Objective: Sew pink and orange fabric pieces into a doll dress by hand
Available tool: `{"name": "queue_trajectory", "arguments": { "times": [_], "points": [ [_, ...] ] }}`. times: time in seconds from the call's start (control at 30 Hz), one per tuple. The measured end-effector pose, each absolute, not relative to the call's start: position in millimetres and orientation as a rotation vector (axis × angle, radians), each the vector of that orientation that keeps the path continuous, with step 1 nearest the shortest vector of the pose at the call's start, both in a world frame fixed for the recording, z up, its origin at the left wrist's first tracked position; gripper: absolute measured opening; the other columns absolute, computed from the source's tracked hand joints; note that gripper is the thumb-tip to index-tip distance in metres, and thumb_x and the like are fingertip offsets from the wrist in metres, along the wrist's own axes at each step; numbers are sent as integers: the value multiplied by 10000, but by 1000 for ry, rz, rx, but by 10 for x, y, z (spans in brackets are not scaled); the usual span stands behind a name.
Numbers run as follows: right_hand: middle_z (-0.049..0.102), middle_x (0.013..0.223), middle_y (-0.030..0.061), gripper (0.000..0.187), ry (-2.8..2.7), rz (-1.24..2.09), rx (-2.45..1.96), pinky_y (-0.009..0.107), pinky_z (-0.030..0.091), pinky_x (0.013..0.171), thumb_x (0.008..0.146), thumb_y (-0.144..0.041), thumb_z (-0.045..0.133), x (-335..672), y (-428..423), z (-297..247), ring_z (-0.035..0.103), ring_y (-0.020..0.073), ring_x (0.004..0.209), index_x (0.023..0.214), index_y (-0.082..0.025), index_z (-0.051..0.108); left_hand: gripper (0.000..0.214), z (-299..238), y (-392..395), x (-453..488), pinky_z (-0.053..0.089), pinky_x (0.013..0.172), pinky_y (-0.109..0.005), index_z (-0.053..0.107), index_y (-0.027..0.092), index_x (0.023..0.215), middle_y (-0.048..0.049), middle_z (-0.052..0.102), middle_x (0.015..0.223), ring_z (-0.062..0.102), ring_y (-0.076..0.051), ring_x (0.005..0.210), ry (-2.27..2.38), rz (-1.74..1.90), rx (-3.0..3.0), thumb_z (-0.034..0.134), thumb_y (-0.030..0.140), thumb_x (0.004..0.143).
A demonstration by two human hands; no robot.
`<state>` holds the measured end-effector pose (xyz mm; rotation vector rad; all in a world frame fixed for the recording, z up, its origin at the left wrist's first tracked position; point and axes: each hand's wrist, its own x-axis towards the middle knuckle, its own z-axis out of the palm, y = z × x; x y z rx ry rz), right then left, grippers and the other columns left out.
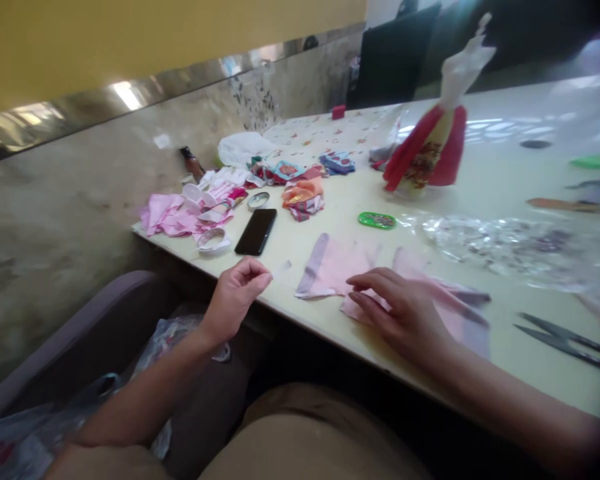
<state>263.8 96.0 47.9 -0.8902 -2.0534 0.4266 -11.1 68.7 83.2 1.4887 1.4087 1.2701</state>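
Observation:
My left hand [236, 293] is raised at the table's front edge, its thumb and forefinger pinched together. A small whitish, see-through scrap [281, 269] shows just past those fingertips; whether it is in the pinch is unclear. Over two pale pink cloth pieces with greyish bands is my right hand [405, 308], palm down, fingers stretched and a little apart. The left cloth piece [333, 263] lies flat near its fingertips. Partly under the hand and wrist is the other cloth piece [473, 323], slightly rumpled. A black phone [256, 231] lies beyond my left hand.
Tape rolls [213, 241] and a pink cloth heap [167, 215] are at the left. Dark scissors [565, 339] lie at right, near a clear bag of beads [505, 243]. A green oval case [377, 220] and a small dress form in red cloth [433, 147] stand farther back.

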Motion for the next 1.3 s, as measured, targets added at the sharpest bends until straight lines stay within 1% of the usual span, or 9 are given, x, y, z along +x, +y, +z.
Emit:
{"name": "queue_trajectory", "arguments": {
  "times": [0.13,0.23,0.4,0.47,0.57,0.7,0.97,1.1,1.3],
  "points": [
    [701,860,58,132,-1886,887,-980,302,511,655,919,-314,601,2654,955,580,657,188,789,944,-205,672,145,630,617,283,379,738,-253,600,175,772,20,528,780,483,-119,763,1306,1235,1526,636,252,890],
    [686,831,43,217,-1722,1196,-1012,286,491,619,859,-390,660,2648,963,594,626,174,749,947,-192,669,137,566,608,478,388,759,-258,605,178,786,17,535,802,497,-121,781,1301,1184,1577,626,247,903],
    [570,650,-27,229,-1513,1464,-1002,240,361,500,806,-405,678,2651,977,606,477,104,555,796,-183,623,118,553,646,657,404,770,-265,623,182,784,7,547,822,519,-130,806,1244,1158,1694,635,225,894],
    [545,624,-35,216,-1516,1438,-994,243,342,517,801,-375,669,2672,990,626,450,96,551,739,-177,611,98,540,669,696,414,782,-266,651,185,802,3,557,835,532,-131,819,1226,1166,1709,649,226,891],
    [553,632,-30,170,-1572,1247,-981,256,356,583,795,-305,656,2704,1003,658,473,105,607,703,-170,611,69,499,687,731,437,806,-265,716,202,866,-5,578,874,562,-133,855,1206,1198,1672,665,240,893],
    [565,646,-25,137,-1590,1069,-989,265,355,601,799,-260,633,2713,993,671,487,112,626,695,-175,606,116,455,661,746,470,814,-258,774,244,947,-18,602,952,595,-140,922,1195,1277,1616,668,254,902],
    [591,703,-9,104,-1671,1011,-1099,281,384,655,817,-234,595,2776,1067,687,518,134,685,729,-179,610,226,403,559,648,485,905,-281,727,266,1129,-18,643,1034,611,-142,1000,1330,1354,1810,608,214,944],
    [612,773,13,70,-1978,964,-1137,296,409,711,813,-178,582,2785,1122,677,552,159,767,754,-184,620,214,359,555,595,486,919,-322,717,246,1099,-31,634,1022,604,-163,1006,1311,1295,1981,591,177,940],
    [595,809,26,83,-2118,919,-1105,302,417,728,842,-151,562,2756,1155,625,545,165,790,780,-186,604,191,315,580,586,469,952,-368,705,227,1030,-41,629,1007,601,-175,986,1314,1256,2114,562,142,937]
  ]
}}
